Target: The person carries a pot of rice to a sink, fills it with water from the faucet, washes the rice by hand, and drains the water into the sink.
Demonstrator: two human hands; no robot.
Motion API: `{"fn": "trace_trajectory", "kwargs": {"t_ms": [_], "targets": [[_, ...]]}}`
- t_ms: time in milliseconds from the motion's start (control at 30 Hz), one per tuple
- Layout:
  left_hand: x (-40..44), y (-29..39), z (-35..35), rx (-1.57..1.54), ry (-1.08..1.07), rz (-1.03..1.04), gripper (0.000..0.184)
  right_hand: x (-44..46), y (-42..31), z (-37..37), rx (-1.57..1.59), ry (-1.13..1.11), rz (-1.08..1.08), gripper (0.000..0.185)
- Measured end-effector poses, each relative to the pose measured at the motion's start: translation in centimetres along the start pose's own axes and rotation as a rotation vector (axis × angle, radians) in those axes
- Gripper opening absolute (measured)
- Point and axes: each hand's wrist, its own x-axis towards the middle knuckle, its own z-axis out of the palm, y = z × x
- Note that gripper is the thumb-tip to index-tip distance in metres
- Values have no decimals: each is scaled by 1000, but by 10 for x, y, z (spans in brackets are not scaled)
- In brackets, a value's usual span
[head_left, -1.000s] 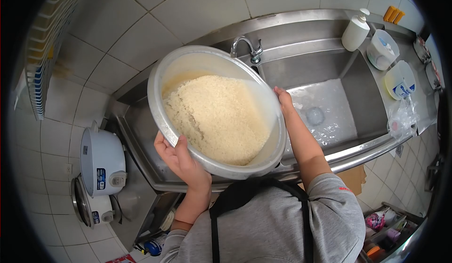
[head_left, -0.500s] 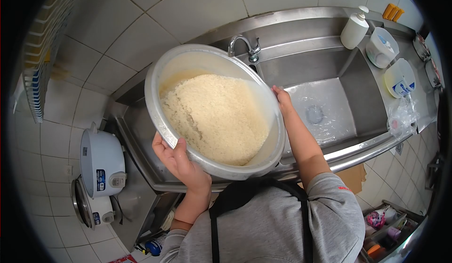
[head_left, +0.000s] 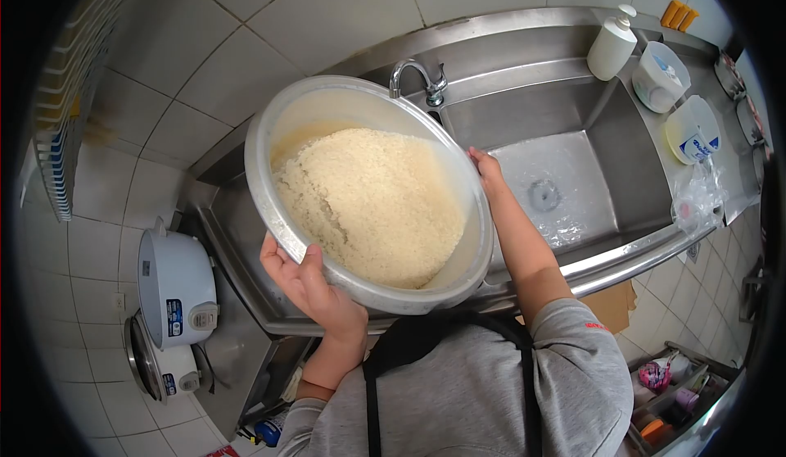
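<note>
A large metal pot of pale, wet-looking rice is held tilted between my hands, close to my body. My left hand grips the near-left rim, with the thumb over the edge and the fingers beneath. On the right side, my right hand is closed against the outer wall, its fingertips partly hidden by the pot. The rice lies heaped across the bottom, sloping towards the near right. Just beyond the far rim stands the curved faucet.
To the right is a steel sink basin with some water around its drain. A white pump bottle, plastic tubs and a clear plastic bag line its edge. Rice cookers stand lower left; a wire rack hangs upper left.
The pot and my hands have shifted very slightly left in view, along with the surroundings. My grip and the rice look the same.
</note>
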Motion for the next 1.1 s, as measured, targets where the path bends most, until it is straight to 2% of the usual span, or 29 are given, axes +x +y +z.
{"fn": "trace_trajectory", "kwargs": {"t_ms": [1100], "targets": [[-2, -1, 5, 35, -12, 28, 41, -5, -2, 4, -30, 20, 17, 13]]}}
